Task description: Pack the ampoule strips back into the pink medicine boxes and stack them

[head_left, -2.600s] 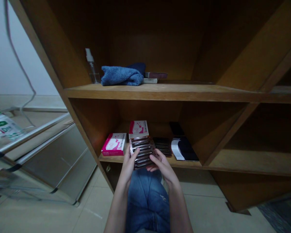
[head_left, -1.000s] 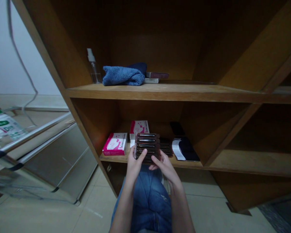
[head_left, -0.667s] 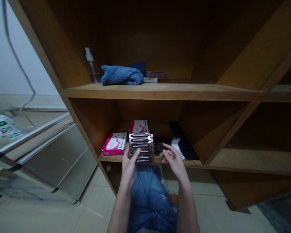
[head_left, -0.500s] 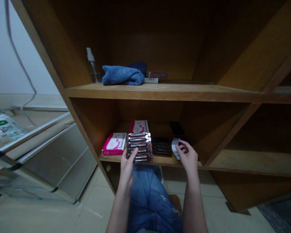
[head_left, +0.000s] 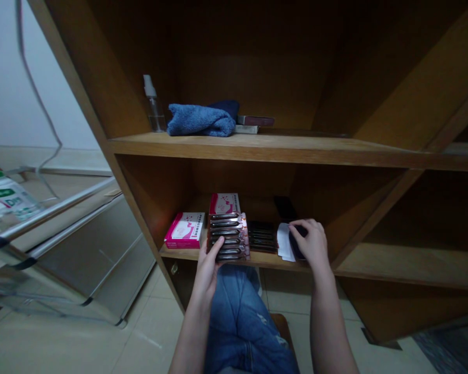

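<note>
My left hand [head_left: 207,262] grips a tray of brown glass ampoules [head_left: 228,236], tilted up at the front of the lower shelf, thumb on top. My right hand [head_left: 312,241] is closed, thumb and fingertips pinched at the upper edge of a white paper sheet [head_left: 284,242]. Under that palm lies a dark, flat thing [head_left: 298,243], partly hidden; its kind I cannot make out. Between the hands, a second tray of dark ampoules [head_left: 262,237] lies on the shelf. Left of the held tray sits a pink and white box [head_left: 186,230], and another pink box [head_left: 224,203] is behind it.
A black flat object [head_left: 284,208] lies deeper in the compartment. The upper shelf [head_left: 296,144] bears a spray bottle [head_left: 155,106], a blue towel [head_left: 200,120] and small flat boxes [head_left: 253,123]. A metal-framed cart [head_left: 81,259] stands at left, with a white bottle [head_left: 11,195] on it.
My right hand has moved a little to the right, and more of the white sheet shows, lying flatter. The ampoule tray in my left hand has shifted slightly right.
</note>
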A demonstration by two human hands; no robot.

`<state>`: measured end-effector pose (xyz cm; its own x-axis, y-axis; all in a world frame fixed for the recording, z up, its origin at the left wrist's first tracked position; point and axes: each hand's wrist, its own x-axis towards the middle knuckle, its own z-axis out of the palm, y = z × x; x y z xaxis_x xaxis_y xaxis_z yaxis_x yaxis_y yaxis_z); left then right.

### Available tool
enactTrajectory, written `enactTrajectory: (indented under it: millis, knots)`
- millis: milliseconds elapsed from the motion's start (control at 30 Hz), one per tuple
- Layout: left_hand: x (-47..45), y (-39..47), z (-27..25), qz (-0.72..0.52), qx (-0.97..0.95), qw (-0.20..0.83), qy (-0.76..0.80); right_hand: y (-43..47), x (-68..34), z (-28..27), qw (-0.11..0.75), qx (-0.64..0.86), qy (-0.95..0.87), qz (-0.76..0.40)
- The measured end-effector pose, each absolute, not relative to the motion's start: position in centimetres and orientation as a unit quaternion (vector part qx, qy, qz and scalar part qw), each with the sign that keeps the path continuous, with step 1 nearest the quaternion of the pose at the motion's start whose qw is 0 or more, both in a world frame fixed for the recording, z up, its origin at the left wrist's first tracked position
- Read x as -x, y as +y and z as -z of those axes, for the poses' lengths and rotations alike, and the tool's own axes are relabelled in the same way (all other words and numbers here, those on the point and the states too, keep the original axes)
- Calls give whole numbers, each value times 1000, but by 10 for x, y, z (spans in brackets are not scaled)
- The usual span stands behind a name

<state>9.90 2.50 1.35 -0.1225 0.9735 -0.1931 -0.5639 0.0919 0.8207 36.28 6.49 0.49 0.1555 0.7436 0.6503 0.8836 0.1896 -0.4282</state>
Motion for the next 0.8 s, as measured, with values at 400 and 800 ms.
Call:
enactTrajectory:
  millis: [400, 800]
  knots:
    - [-126, 15, -23, -574, -294, 661, 384, 59, -302, -88, 540, 458, -706, 13]
    - [-120, 19, -18, -613, -312, 609, 396, 51, -266, -75, 576, 376, -689, -229]
